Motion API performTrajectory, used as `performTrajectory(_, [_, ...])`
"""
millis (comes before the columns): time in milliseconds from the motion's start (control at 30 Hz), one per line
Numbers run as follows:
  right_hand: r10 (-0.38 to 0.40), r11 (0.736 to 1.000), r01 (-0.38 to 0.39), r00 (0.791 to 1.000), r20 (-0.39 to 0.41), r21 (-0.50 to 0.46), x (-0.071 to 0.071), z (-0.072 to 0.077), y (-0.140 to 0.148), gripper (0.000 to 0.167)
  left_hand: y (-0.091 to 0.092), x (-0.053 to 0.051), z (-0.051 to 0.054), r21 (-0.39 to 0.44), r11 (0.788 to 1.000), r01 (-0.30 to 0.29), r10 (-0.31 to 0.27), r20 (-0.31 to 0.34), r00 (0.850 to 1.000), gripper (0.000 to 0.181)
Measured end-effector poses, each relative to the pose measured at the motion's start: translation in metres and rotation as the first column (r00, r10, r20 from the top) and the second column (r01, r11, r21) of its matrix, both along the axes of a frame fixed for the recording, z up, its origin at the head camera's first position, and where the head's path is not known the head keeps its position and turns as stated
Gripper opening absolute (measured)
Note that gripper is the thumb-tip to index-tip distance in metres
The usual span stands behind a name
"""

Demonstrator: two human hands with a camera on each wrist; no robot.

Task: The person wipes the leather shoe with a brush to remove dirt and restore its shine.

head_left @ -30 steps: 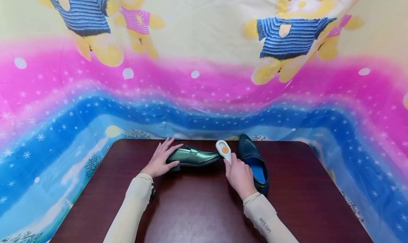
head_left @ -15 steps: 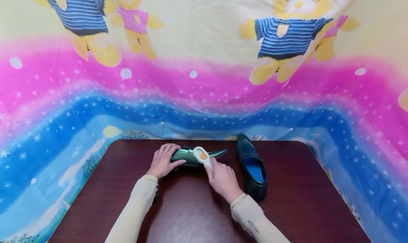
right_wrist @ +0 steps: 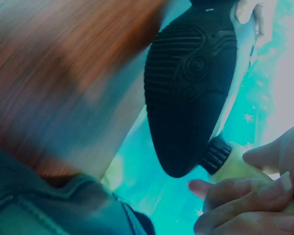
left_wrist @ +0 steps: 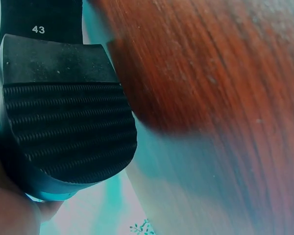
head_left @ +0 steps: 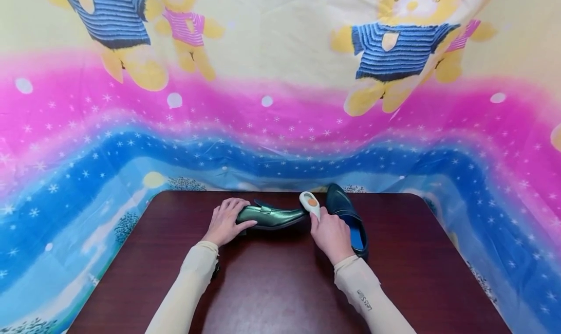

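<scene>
Bear-print cloth (head_left: 285, 46) hangs behind a reddish-brown table (head_left: 267, 287).

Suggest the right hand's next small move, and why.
Probably slide the white-handled tool along the green shoe toward the heel: the right hand has the tool's dark head at the toe, and the left hand grips the heel end, which should keep the shoe steady.
</scene>
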State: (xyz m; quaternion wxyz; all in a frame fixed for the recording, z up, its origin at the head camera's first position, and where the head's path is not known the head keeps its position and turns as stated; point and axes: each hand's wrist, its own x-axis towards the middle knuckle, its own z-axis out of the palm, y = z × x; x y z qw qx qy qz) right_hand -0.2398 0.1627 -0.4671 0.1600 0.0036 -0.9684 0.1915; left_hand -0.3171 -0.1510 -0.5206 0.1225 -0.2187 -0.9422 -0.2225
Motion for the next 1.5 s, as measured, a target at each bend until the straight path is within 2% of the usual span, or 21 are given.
performTrajectory(67, [0.022, 1.000, -0.022, 1.000, 0.005, -0.006, 0.001, 0.000, -0.002, 0.035, 0.001, 0.000, -0.001, -0.007, 1.000, -0.002, 0.002, 0.004, 1.000, 0.064])
performTrajectory(167, [0.106, 0.994, -0.105, 0.994, 0.018, -0.019, 0.004, -0.003, -0.008, 0.030, 0.002, 0.000, -0.002, -0.013, 1.000, -0.004, 0.004, 0.013, 1.000, 0.064])
performTrajectory(300, [0.252, 0.968, -0.252, 0.967, 0.033, -0.011, 0.009, -0.009, -0.019, 0.027, 0.003, -0.001, 0.001, -0.014, 1.000, -0.005, 0.006, 0.021, 1.000, 0.064])
performTrajectory(367, [0.279, 0.960, -0.279, 0.960, 0.021, 0.008, 0.011, -0.012, -0.023, 0.029, 0.002, -0.001, 0.003, -0.011, 1.000, -0.009, 0.009, 0.023, 1.000, 0.065])
performTrajectory(467, [0.241, 0.970, -0.240, 0.970, -0.027, 0.036, 0.013, -0.017, -0.022, 0.031, 0.002, 0.000, 0.005, -0.010, 1.000, -0.011, 0.012, 0.031, 0.999, 0.066])
performTrajectory(633, [0.069, 0.997, -0.066, 0.994, -0.088, 0.040, 0.010, -0.017, -0.008, 0.031, -0.002, 0.000, 0.006, -0.012, 1.000, -0.010, 0.011, 0.055, 0.998, 0.066])
performTrajectory(733, [-0.011, 0.999, 0.014, 0.996, -0.085, 0.035, 0.007, -0.013, 0.001, 0.032, -0.002, -0.001, 0.007, -0.011, 1.000, -0.011, 0.011, 0.050, 0.999, 0.066])
performTrajectory(800, [-0.031, 0.999, 0.032, 0.997, -0.069, 0.024, 0.005, -0.010, 0.006, 0.034, -0.002, -0.002, 0.007, -0.013, 1.000, -0.011, 0.011, 0.040, 0.999, 0.067])
performTrajectory(933, [-0.025, 1.000, 0.025, 1.000, -0.011, 0.001, 0.005, -0.006, 0.009, 0.037, -0.001, -0.002, 0.005, -0.015, 1.000, -0.004, 0.005, 0.038, 0.999, 0.067])
performTrajectory(1067, [-0.011, 1.000, 0.011, 1.000, 0.014, -0.015, 0.005, -0.004, 0.005, 0.038, -0.002, -0.001, 0.001, -0.020, 1.000, -0.009, 0.010, 0.041, 0.999, 0.068])
performTrajectory(1167, [0.067, 0.997, -0.066, 0.997, 0.030, -0.039, 0.004, -0.001, -0.003, 0.035, -0.002, 0.000, 0.000, -0.021, 1.000, -0.019, 0.020, 0.029, 0.999, 0.067])
performTrajectory(1267, [0.176, 0.983, -0.172, 0.982, 0.073, -0.062, 0.003, 0.002, -0.014, 0.034, -0.002, 0.001, 0.000, -0.012, 1.000, -0.021, 0.021, 0.017, 1.000, 0.066])
performTrajectory(1333, [0.214, 0.976, -0.209, 0.972, 0.093, -0.058, 0.003, 0.004, -0.020, 0.034, -0.002, 0.000, -0.001, -0.009, 1.000, -0.017, 0.017, 0.013, 1.000, 0.067])
performTrajectory(1500, [0.177, 0.984, -0.177, 0.980, 0.095, -0.013, 0.002, 0.008, -0.019, 0.033, -0.002, 0.001, -0.002, -0.017, 1.000, -0.015, 0.015, 0.006, 1.000, 0.066])
